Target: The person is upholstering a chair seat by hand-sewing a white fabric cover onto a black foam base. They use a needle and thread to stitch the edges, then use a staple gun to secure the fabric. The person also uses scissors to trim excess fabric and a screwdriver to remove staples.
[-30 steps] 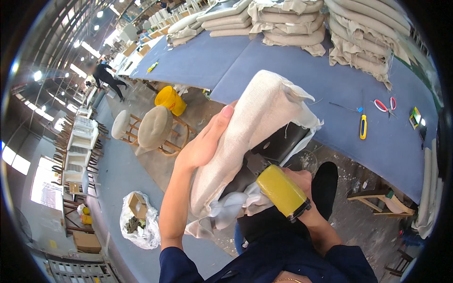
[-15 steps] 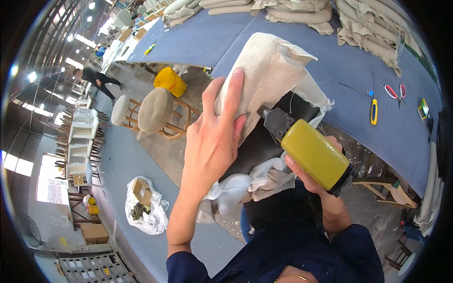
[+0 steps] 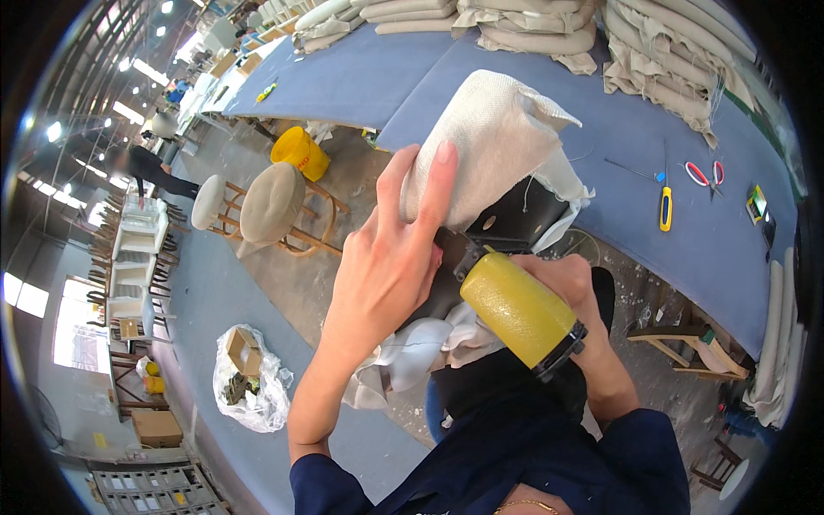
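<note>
A padded cushion in beige woven fabric stands tilted in front of me, over the table's near edge. My left hand grips its left side, two fingers lying along the fabric and the thumb tucked behind. The black underside of the cushion faces me, with white lining hanging loose at its right. In my right hand is a yellow staple gun with black ends. Its nose is at the fabric's lower edge; whether it touches is hard to tell. The right fingers are partly hidden behind the tool.
A blue-covered table spans the far side, with stacked beige cushions. Red-handled snips and a yellow-handled screwdriver lie at right. Round stools, a yellow bucket and a plastic bag stand left.
My right hand has brought the staple gun left and down, its nose to the fabric's lower edge. The cushion has tipped slightly, showing more of its black underside.
</note>
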Demonstrator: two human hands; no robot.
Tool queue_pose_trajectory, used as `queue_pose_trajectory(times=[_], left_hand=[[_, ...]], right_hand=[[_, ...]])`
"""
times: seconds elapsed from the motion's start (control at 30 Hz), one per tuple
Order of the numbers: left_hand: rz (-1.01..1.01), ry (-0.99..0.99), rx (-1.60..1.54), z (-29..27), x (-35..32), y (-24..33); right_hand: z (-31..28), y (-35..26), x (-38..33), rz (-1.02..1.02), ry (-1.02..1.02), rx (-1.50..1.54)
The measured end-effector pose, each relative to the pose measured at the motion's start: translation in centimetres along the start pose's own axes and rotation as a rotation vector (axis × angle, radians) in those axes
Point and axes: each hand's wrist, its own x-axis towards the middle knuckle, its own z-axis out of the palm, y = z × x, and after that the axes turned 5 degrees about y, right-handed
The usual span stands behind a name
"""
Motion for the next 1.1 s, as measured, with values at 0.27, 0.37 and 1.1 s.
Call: queue_pose_trajectory(times=[0.27,0.37,1.1], left_hand=[[-0.002,-0.096,-0.047,-1.5,-0.1,0.5],[0.101,-0.192,-0.499,-3.2,0.1,-2.1],[-0.221,-0.008,0.036,-0.4,-2.8,0.0]], right_hand=[[1.6,0.1,-1.7,0.064,0.017,0.096],[2.9,-0.6,-3.4,0.154,0.125,0.036],[5.7,1.4,-3.1,-0.088,0.201,-0.073]])
